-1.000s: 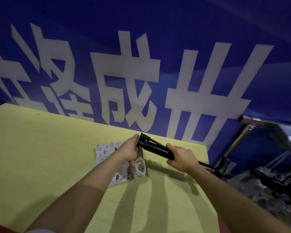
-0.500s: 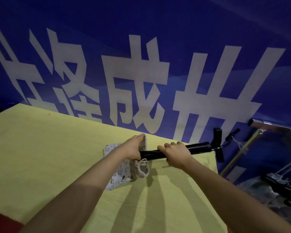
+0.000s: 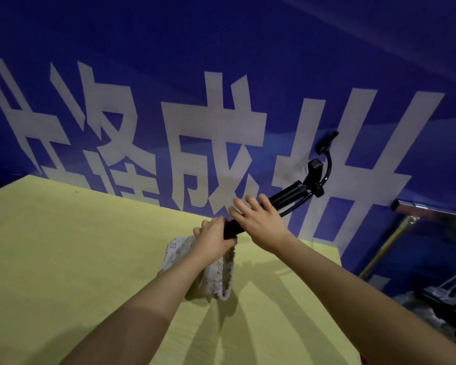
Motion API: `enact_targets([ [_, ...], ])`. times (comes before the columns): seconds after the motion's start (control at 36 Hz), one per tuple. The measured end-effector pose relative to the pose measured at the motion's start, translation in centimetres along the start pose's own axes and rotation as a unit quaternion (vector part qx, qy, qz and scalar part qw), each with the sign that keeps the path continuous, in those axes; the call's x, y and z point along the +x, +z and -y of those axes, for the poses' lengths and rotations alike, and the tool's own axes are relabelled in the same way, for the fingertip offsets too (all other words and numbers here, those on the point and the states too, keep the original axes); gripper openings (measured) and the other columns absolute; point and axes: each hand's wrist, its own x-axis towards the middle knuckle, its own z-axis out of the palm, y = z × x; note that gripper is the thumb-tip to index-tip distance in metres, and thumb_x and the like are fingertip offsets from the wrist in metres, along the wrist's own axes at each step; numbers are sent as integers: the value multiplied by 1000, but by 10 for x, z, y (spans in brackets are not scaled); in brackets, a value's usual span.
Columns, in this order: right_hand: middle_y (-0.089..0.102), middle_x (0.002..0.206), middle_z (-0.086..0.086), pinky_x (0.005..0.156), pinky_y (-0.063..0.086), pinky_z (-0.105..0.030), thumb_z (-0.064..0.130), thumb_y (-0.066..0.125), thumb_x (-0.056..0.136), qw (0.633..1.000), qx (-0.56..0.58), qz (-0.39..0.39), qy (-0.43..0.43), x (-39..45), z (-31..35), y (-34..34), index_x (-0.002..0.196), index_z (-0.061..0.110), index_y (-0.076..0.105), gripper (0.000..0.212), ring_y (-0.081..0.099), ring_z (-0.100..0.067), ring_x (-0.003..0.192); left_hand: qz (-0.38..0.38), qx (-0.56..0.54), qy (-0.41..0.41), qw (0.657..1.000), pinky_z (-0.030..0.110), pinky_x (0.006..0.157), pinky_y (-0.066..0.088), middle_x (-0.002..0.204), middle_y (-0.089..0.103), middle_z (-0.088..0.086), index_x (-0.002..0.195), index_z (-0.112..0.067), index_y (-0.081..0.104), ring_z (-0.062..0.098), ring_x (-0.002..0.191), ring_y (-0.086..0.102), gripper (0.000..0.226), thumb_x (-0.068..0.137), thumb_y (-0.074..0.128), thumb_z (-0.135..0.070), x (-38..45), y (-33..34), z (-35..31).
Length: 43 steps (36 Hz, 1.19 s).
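Yellow tabletop (image 3: 63, 259) bears a white patterned cloth pouch (image 3: 219, 277), now raised upright as the black tubular hand pump (image 3: 287, 196) tips steeply, its lower end entering, so bagging looks under way. Left hand (image 3: 213, 235) clenches the pouch mouth; right hand (image 3: 261, 222), fingers nearly straight, presses the tube.

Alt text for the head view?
A black hand pump is held at the mouth of a patterned cloth pouch on a yellow table. The left hand grips pouch and pump end; the right hand lies across the barrel, fingers straight.
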Motion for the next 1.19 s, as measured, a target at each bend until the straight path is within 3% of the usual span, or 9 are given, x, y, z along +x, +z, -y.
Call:
enact_targets([
  [0.19, 65, 98, -3, 80, 31, -33, 25, 57, 80, 985, 57, -146, 67, -25, 9, 13, 106, 16, 50, 29, 42, -22, 88, -23, -7, 11, 1000, 33, 83, 26, 115, 55, -3, 108, -23, 49, 21, 108, 42, 26, 86, 62, -28, 8, -8, 7],
  [0.33, 57, 81, -3, 69, 28, -33, 26, 44, 85, 981, 170, -31, 94, -42, 22, 19, 90, 14, 51, 14, 49, -26, 74, -35, -57, 8, 998, 33, 82, 28, 106, 56, -5, 104, -24, 50, 18, 104, 44, 22, 86, 60, -32, 4, -12, 12],
  [0.42, 60, 103, -4, 80, 37, -33, 36, 44, 95, 930, 295, 145, 166, -44, 31, 18, 109, 12, 55, 30, 57, -26, 94, -38, -109, -6, 993, 38, 91, 35, 99, 52, -6, 105, -20, 51, 18, 102, 44, 22, 88, 59, -32, -3, -13, 10],
  [0.56, 60, 111, -1, 79, 44, -34, 50, 46, 93, 878, 383, 206, 201, -35, 46, 17, 116, 16, 52, 42, 58, -22, 97, -61, -221, -21, 973, 43, 86, 52, 101, 58, 0, 103, -23, 49, 22, 102, 57, 24, 86, 64, -31, -10, -14, 5],
  [0.75, 64, 94, -10, 65, 43, -32, 19, 46, 96, 802, 480, 184, 305, -25, 50, 18, 93, 10, 54, 13, 59, -29, 86, -94, -305, -43, 947, 18, 62, 44, 105, 56, 7, 112, -13, 48, 20, 92, 58, 30, 87, 64, -20, -17, -17, 6],
  [0.83, 56, 79, -1, 51, 36, -13, 12, 44, 98, 740, 554, 114, 363, -21, 40, 8, 98, 14, 49, 5, 54, -21, 74, -72, -304, -43, 949, 24, 66, 46, 105, 56, 9, 110, -14, 45, 23, 93, 58, 37, 80, 65, -5, -20, -19, 15],
  [0.89, 52, 75, 6, 49, 37, -12, 13, 40, 100, 705, 596, 84, 376, -17, 32, -1, 116, 17, 46, 17, 51, -12, 62, -65, -285, -43, 955, 30, 74, 49, 110, 54, 9, 113, -16, 43, 24, 99, 56, 47, 76, 66, 2, -21, -19, 18],
  [1.06, 59, 120, 2, 98, 43, -24, 4, 36, 99, 679, 647, 38, 344, 0, 11, -26, 123, 11, 57, 33, 53, -13, 117, -73, -287, -57, 953, 36, 78, 52, 110, 53, 9, 107, -26, 42, 27, 101, 56, 43, 76, 63, -5, -27, -6, 19],
  [1.19, 60, 119, -3, 93, 48, -26, 27, 62, 90, 635, 706, 42, 311, 13, 8, -45, 126, 13, 53, 39, 58, -15, 110, -93, -255, -52, 961, 41, 84, 44, 104, 48, 1, 112, -20, 43, 26, 104, 41, 34, 83, 56, -9, -28, -1, 3],
])
